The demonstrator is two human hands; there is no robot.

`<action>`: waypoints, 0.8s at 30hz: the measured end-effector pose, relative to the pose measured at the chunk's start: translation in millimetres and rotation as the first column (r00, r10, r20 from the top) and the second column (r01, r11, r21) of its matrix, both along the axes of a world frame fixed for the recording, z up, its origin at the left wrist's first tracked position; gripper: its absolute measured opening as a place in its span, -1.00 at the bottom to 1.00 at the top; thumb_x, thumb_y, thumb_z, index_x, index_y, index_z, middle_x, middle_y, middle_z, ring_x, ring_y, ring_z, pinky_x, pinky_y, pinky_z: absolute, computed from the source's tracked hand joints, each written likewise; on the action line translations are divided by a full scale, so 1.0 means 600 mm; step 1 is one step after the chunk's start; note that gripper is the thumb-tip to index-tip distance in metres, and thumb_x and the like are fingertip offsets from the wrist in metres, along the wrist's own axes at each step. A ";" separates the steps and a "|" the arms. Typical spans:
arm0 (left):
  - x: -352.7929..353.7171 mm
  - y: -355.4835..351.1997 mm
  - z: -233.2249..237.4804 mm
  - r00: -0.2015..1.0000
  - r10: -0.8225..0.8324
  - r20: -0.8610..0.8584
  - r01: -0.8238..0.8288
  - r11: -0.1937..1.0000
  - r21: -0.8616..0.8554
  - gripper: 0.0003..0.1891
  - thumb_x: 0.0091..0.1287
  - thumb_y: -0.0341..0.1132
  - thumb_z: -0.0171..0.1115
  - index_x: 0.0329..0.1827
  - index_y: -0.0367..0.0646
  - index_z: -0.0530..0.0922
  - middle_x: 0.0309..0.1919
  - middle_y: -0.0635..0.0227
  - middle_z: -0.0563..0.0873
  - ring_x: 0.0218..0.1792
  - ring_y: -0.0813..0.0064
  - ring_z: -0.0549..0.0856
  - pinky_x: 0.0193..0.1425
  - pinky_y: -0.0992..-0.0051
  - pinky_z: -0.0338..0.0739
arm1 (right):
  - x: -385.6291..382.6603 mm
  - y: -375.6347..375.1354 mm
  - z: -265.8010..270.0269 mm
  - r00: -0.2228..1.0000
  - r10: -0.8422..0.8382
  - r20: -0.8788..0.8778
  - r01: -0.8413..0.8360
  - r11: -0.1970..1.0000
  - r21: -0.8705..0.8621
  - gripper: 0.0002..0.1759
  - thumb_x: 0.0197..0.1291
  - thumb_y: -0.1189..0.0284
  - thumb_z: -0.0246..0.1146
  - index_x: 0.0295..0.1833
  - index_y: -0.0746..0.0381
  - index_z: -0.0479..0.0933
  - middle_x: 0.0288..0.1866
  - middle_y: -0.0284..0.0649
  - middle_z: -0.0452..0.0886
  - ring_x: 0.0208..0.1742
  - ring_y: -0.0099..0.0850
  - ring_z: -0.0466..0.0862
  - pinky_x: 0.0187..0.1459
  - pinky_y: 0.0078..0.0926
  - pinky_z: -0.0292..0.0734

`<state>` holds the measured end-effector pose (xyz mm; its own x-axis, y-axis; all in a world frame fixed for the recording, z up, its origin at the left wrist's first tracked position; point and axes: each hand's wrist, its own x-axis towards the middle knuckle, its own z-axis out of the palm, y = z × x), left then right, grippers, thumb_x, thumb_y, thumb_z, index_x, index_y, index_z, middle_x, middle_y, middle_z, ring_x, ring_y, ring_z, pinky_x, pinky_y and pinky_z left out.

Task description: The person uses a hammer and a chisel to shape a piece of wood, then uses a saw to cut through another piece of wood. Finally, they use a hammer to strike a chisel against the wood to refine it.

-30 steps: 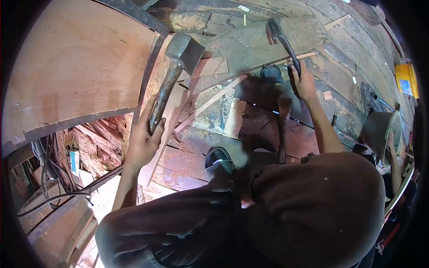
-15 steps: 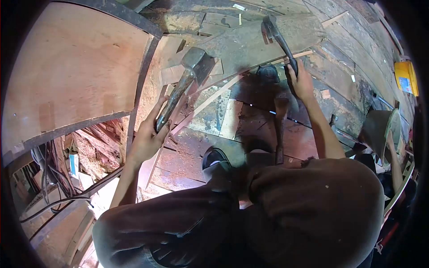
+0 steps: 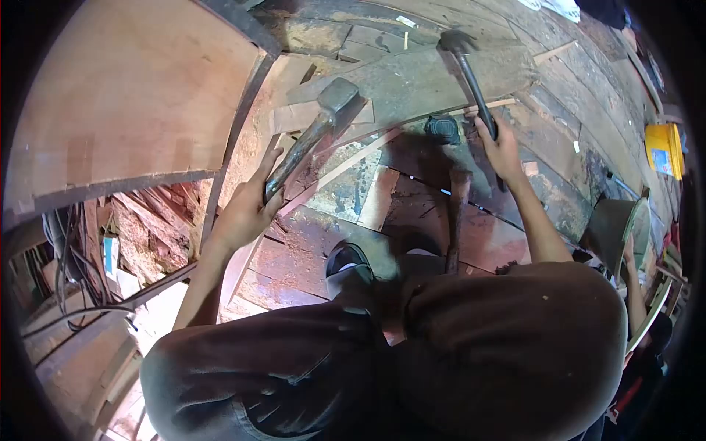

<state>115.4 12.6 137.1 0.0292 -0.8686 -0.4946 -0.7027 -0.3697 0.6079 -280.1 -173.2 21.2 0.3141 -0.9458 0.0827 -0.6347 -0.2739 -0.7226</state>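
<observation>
My left hand [image 3: 246,209] is closed around the wooden handle of a heavy hammer [image 3: 338,99], whose blocky steel head points up and away over some plank offcuts. In my right hand [image 3: 504,154] is a claw hammer [image 3: 469,73] with a dark handle, its head raised toward the far boards. Between the two hands, a small black object [image 3: 442,130] lies on the floor. Close to my shoes [image 3: 348,257] is a tool with a brown wooden handle [image 3: 457,220]. Thin wood strips [image 3: 346,165] lie across the floor beyond my left hand.
A plywood panel in a dark frame [image 3: 140,95] rises at left, with wood scraps and black cables [image 3: 73,272] below it. At right are a yellow bucket [image 3: 664,151] and another person's hand [image 3: 630,253] at a round-rimmed container [image 3: 614,228]. Sawdust covers parts of the plank floor.
The claw hammer's head has turned in my right hand, and its handle now shows below my fist. The heavy hammer stays in my left hand. The whole view has shifted slightly.
</observation>
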 end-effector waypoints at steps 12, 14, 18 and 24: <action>0.015 0.013 -0.031 0.995 -0.088 0.057 0.097 0.978 -0.185 -0.36 0.37 -0.35 0.18 0.50 -0.17 0.17 -0.18 -0.18 0.65 -0.21 0.03 0.69 -0.03 0.25 0.54 | 0.049 0.083 0.321 0.927 0.344 -0.150 -0.313 0.929 0.200 -0.65 0.40 0.27 0.20 0.04 0.36 0.51 -0.48 -0.25 0.50 -0.47 -0.47 0.48 -0.34 -0.45 0.42; 0.005 0.014 -0.015 0.996 -0.071 0.051 0.077 0.990 -0.121 -0.35 0.33 -0.43 0.15 0.49 -0.21 0.17 -0.31 -0.15 0.64 -0.30 0.08 0.69 -0.10 0.26 0.54 | 0.015 0.033 0.359 0.911 0.344 -0.229 -0.403 0.861 -0.311 -0.66 0.40 0.29 0.19 0.09 0.33 0.52 -0.43 -0.25 0.53 -0.46 -0.45 0.53 -0.36 -0.46 0.46; 0.008 0.018 -0.031 0.997 -0.079 0.007 0.079 0.976 -0.205 -0.33 0.30 -0.44 0.16 0.49 -0.18 0.17 -0.44 -0.07 0.60 -0.39 0.14 0.66 -0.18 0.25 0.52 | 0.085 0.009 0.501 0.553 0.444 0.706 -0.584 0.810 -0.051 -0.62 0.44 0.05 -0.06 -0.20 0.16 0.33 -0.51 -0.32 0.40 -0.66 -0.51 0.27 -0.66 -0.53 0.16; 0.009 0.027 -0.043 0.998 -0.057 0.029 0.062 0.969 -0.238 -0.35 0.29 -0.42 0.16 0.47 -0.11 0.20 -0.40 -0.13 0.62 -0.33 -0.03 0.65 -0.12 0.17 0.51 | 0.083 0.068 0.278 0.735 0.445 -0.512 -0.363 0.896 0.256 -0.67 0.47 0.30 0.09 0.11 0.35 0.49 -0.41 -0.03 0.63 -0.39 -0.24 0.62 -0.28 -0.27 0.48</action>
